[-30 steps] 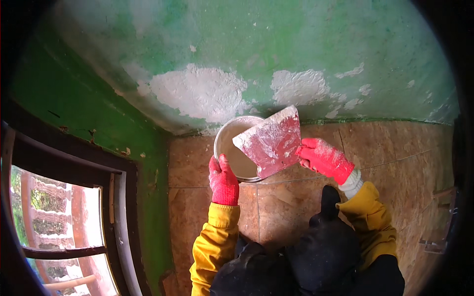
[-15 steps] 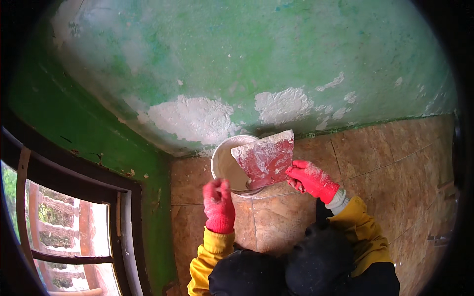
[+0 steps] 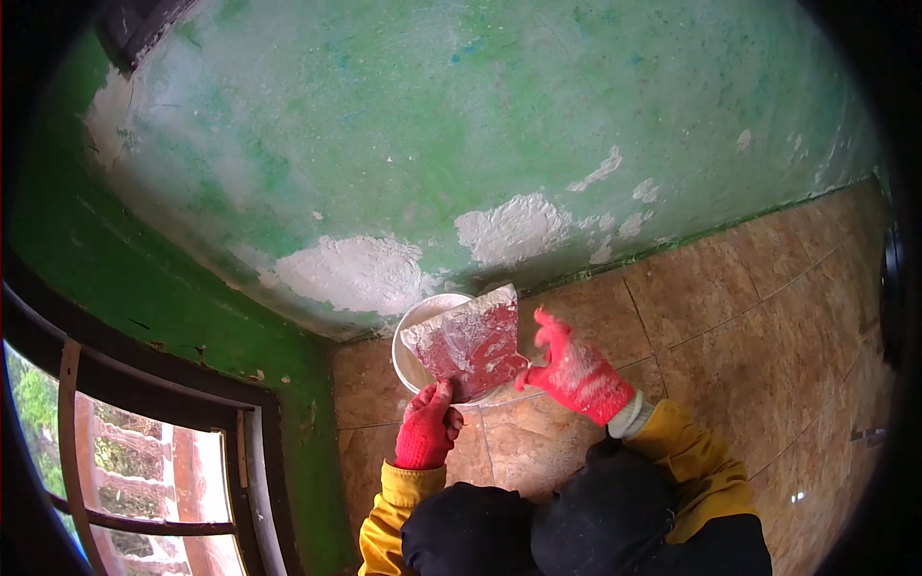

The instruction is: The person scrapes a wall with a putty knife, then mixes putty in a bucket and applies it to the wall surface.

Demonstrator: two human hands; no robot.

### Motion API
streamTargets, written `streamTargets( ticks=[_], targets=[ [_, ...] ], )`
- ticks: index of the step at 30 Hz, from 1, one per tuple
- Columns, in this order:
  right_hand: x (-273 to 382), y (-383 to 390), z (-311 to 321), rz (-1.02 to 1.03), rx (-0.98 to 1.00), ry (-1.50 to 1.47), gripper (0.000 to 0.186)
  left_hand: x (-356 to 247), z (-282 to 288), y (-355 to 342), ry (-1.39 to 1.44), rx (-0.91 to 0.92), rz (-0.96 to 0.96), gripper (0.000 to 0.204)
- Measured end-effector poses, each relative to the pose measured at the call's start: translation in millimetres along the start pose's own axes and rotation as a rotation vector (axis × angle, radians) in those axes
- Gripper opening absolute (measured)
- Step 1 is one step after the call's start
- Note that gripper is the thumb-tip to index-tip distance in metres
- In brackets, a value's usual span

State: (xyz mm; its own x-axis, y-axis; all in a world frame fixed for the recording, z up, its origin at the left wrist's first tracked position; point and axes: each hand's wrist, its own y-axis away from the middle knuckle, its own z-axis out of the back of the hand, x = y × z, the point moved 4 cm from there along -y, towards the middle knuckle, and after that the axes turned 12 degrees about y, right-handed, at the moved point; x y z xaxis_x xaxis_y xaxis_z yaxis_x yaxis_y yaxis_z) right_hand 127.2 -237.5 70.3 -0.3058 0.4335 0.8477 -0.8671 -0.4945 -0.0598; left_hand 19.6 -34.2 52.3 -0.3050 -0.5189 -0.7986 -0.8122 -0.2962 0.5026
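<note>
A red plastic putty spreader (image 3: pixel 471 346), smeared with off-white filler and thickest along its far edge, is held over a white bucket (image 3: pixel 401 357). My left hand (image 3: pixel 427 427), in a red glove, pinches the spreader at its near left corner. My right hand (image 3: pixel 576 379), gloved in red with pale dust on it, is at the spreader's right corner with its fingers spread. Whether a right fingertip still touches that corner, I cannot tell. The spreader hides much of the bucket's opening; pale material shows inside at the left.
Behind the bucket rises a green wall (image 3: pixel 384 163) with rough white filler patches (image 3: pixel 351 274). A dark-framed window (image 3: pixel 154 461) is at the left. Brown tiles (image 3: pixel 711 307) cover the floor, and my dark-clad knees (image 3: pixel 605 509) are close below my hands.
My left hand has taken hold of the spreader's near left corner. My right hand has opened its fingers from the right corner. The view has shifted a little.
</note>
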Motion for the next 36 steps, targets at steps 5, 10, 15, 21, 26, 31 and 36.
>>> streamTargets(
  ticks=[5, 10, 15, 21, 26, 31, 36],
  targets=[
    [16.0, 12.9, 19.0, 0.669, -0.218, 0.743, 0.053, -0.7, -11.5, -0.9, -0.03, 0.045, 0.025, 0.024],
    [10.2, 12.8, 21.3, 0.702, -0.168, 0.802, 0.042, -12.8, -46.6, 3.0, -0.12, 0.081, 0.087, 0.021],
    [-3.7, 2.8, 41.6, 0.651, -0.387, 0.83, 0.035, -37.0, -85.0, -8.2, -0.305, 0.181, 0.043, 0.028],
    [-52.9, -26.0, 65.1, 0.418, -0.569, 0.067, 0.039, -42.1, -115.0, -29.0, -0.288, 0.422, -0.086, 0.057],
    [-129.2, -57.1, 85.0, -0.056, -0.528, -0.482, 0.021, -27.5, -98.0, -38.9, -0.312, 0.342, -0.1, 0.051],
    [-151.3, -92.5, 80.1, -0.177, -0.471, -0.739, 0.016, -25.5, -50.7, -52.1, -0.221, 0.121, -0.196, 0.033],
    [-170.4, -111.4, 78.9, -0.221, -0.445, -0.615, 0.016, -21.8, -26.7, -56.0, -0.29, -0.06, -0.293, 0.027]
  ],
)
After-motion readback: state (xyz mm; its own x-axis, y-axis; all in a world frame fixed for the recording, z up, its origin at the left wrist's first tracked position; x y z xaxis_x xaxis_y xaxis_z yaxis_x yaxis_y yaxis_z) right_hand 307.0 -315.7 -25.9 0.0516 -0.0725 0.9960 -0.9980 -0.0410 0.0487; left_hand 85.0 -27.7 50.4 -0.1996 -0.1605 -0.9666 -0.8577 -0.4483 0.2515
